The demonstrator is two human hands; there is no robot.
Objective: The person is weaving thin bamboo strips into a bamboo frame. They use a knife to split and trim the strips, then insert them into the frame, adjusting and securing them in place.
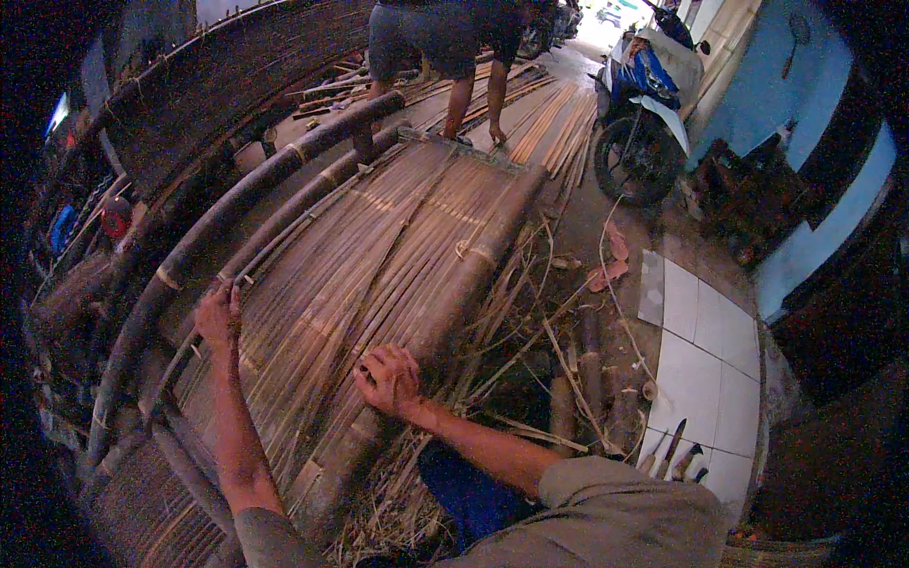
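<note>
A long bamboo bench (379, 256) stretches away before me, its top made of thin split slats laid side by side. My left hand (220, 317) is closed at its left edge, with the fingers round a thin bamboo rod (289, 237) running along that side. Curled into a fist, my right hand (388, 379) rests over the slats beside the thick bamboo pole (464, 275) of the right edge. Whatever that fist holds, if anything, is hidden. Two curved dark bamboo poles (204, 232) rise along the left side.
Beyond the far end, a person (426, 47) in shorts stands with one hand low near long bamboo strips (559, 118). A motorbike (644, 133) is parked at the far right. Several knives (677, 454) lie on white tiles (701, 379) at my right, near loose bamboo shavings (502, 331).
</note>
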